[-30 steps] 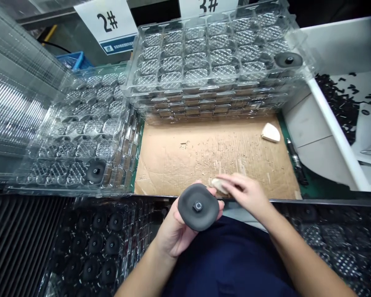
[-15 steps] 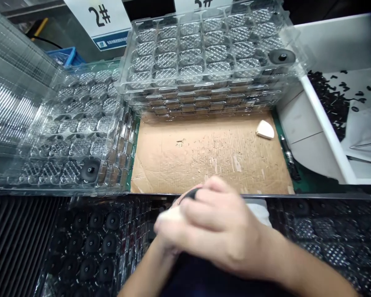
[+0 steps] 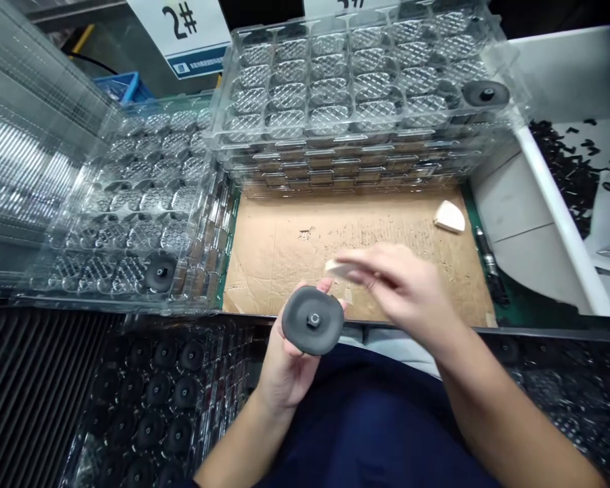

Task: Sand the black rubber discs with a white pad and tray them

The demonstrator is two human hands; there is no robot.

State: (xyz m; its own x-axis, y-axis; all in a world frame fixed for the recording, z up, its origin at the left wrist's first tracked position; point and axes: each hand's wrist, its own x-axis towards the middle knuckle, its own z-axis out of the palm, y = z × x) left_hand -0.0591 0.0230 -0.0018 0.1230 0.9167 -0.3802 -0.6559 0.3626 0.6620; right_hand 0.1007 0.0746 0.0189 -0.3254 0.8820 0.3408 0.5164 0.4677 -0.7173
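Centrally, black disc (image 3: 297, 325) in left hand (image 3: 289, 369), near right hand (image 3: 404, 281)

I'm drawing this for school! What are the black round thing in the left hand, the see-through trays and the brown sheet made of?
Black round thing: perhaps rubber or plastic, matt, no sharp glints across its face.
See-through trays: probably moulded plastic, shiny, with bright glints.
Brown sheet: likely cardboard, dull, with scuffed patches.
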